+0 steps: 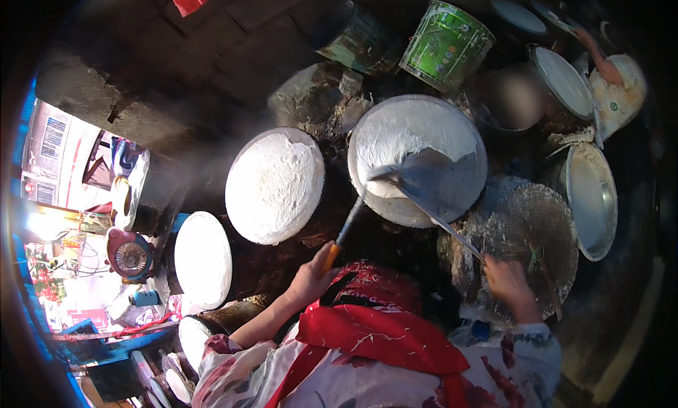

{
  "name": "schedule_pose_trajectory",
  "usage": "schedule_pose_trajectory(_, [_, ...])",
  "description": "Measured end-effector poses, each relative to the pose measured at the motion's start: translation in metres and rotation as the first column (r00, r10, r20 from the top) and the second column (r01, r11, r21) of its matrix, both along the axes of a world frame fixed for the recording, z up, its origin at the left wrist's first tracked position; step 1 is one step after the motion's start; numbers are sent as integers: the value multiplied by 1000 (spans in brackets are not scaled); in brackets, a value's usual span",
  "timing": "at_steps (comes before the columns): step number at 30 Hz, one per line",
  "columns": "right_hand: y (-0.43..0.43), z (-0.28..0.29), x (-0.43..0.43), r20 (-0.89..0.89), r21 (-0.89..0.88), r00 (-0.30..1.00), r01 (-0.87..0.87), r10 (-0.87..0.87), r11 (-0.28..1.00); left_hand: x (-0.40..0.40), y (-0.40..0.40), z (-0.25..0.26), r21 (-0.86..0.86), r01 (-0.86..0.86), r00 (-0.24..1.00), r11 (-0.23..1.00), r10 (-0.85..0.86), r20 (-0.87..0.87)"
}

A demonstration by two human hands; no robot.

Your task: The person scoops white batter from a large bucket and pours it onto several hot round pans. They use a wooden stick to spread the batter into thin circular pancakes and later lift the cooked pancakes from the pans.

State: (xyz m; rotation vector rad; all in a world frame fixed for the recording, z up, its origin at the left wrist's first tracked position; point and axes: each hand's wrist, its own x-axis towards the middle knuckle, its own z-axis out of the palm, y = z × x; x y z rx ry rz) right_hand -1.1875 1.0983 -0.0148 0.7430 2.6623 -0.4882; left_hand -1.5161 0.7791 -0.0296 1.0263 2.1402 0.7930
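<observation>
My left hand (313, 278) grips the orange handle of a metal scraper (350, 221). My right hand (508, 283) holds a long, thin stick-like tool (447, 226). The far ends of both tools meet over the lower left part of a round metal pan (455, 188). A thick, wet-looking white layer (408, 127) covers the pan's upper and left portions; its lower right shows a smooth grey surface. The white layer ends in a ragged edge. To the left stands a round pan fully coated in white (275, 185).
More white-coated rounds (203, 259) stand at left, near a fan (130, 253). A round, crusted lid (535, 233) lies beside my right hand. Beyond are a green bucket (447, 45) and a dark bucket (360, 40). Another person's arm (598, 50) and a metal basin (592, 201) are at right.
</observation>
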Motion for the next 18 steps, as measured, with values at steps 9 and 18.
schedule_pose_trajectory(9, [-132,-67,-17,-548,-244,688,411,-475,878,-34,2,21,292,-172,971,941,112,211])
schedule_pose_trajectory(18, [-170,-127,-146,-321,-625,555,484,-767,612,-58,-2,7,348,-203,939,915,81,334])
